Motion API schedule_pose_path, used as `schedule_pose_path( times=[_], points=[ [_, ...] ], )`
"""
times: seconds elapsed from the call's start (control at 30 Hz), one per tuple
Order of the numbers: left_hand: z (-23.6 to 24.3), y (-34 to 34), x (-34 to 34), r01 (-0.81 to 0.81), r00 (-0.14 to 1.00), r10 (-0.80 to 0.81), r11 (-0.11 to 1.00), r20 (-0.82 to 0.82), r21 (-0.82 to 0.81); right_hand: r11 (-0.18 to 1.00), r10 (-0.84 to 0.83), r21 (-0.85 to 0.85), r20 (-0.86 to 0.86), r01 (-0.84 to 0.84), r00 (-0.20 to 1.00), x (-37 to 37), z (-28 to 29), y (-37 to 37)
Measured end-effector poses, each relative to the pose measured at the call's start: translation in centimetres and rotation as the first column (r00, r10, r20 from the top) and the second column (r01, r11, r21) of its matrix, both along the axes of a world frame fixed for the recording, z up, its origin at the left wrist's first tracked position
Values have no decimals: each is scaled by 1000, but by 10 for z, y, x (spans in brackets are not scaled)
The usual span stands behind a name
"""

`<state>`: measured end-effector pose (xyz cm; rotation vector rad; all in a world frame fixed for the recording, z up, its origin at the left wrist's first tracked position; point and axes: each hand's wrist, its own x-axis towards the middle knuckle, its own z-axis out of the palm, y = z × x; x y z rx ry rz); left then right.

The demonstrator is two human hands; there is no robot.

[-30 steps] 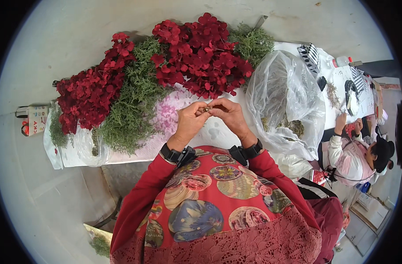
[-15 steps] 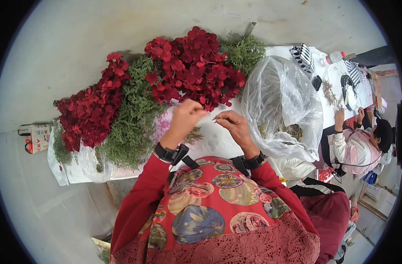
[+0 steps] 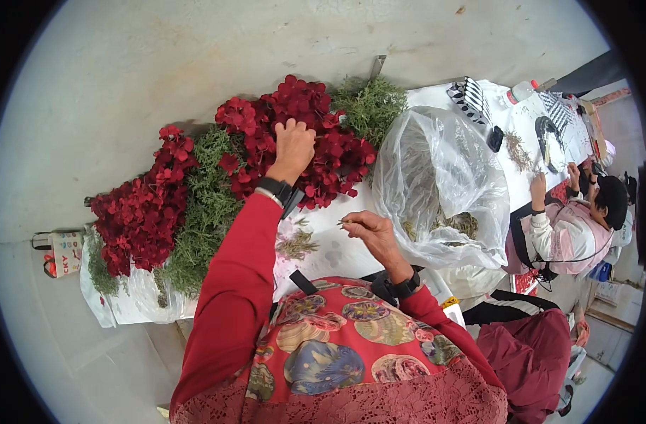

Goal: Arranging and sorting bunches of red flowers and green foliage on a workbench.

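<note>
My left hand (image 3: 292,150) is over a heap of red artificial flowers (image 3: 333,159), fingers curled down among the petals; what they grip is hidden. My right hand (image 3: 379,237), nearer to me above the white table (image 3: 351,261), pinches a small brownish-green sprig (image 3: 346,222) between thumb and fingertips. Between my arms lies a small bunch of green-brown sprigs (image 3: 298,244) on the tabletop. Close by on the right stands a large clear plastic bag (image 3: 443,169) with dull green plant pieces (image 3: 464,225) inside.
Green foliage (image 3: 210,205) and a second heap of red flowers (image 3: 135,219) spread leftward. More greenery (image 3: 371,106) lies at the back. Along the right are a bottle (image 3: 520,92), dry twigs (image 3: 520,150) and a seated person (image 3: 566,230) working at the same table.
My left hand has moved up and away from beside my right hand to the red flowers. My right hand stays near its place, still pinching the sprig. The view has shifted slightly.
</note>
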<state>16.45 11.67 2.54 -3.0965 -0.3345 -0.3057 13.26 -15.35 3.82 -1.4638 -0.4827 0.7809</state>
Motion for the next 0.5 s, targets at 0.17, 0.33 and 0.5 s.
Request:
schedule_pose_path(
  times=[0.17, 0.33, 0.5],
  points=[
    [39, -16, -69, 49, 850, 186, 904, 493, -426, 978, -158, 123, -106, 171, 982, 16, 26, 1],
    [72, -50, -132, 100, 796, 345, 736, 497, -670, 942, -117, 311, -58, 129, 991, 12, 64, 27],
    [79, -75, -163, 159, 814, 318, 684, 487, -712, 960, -32, 279, 54, 16, 998, -16, 82, 52]
  ],
)
